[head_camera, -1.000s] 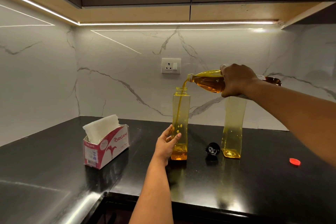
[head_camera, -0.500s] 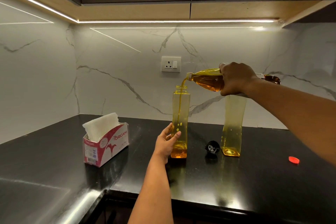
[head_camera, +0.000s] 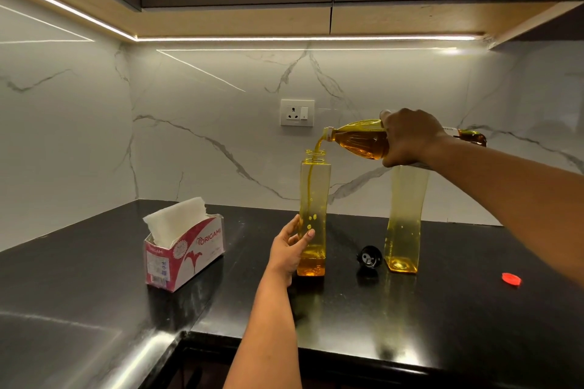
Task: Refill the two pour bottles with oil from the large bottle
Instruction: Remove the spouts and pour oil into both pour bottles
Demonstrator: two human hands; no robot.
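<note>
Two tall yellow see-through pour bottles stand uncapped on the black counter. My left hand (head_camera: 289, 246) holds the lower part of the left pour bottle (head_camera: 314, 193), which has a shallow layer of oil at its bottom. My right hand (head_camera: 407, 137) grips the large oil bottle (head_camera: 357, 139), tipped almost level, and a thin stream of oil runs from its mouth into the left bottle's neck. The right pour bottle (head_camera: 404, 221) stands behind my right forearm with a little oil at its base; its top is hidden by my hand.
A black pour cap (head_camera: 369, 257) lies between the two bottles. A red cap (head_camera: 511, 278) lies on the counter at the right. A tissue box (head_camera: 186, 249) stands at the left. A wall socket (head_camera: 297, 113) is on the marble backsplash. Cabinets hang overhead.
The oil keeps streaming and the level in the left pour bottle has risen slightly. Both hands hold their places.
</note>
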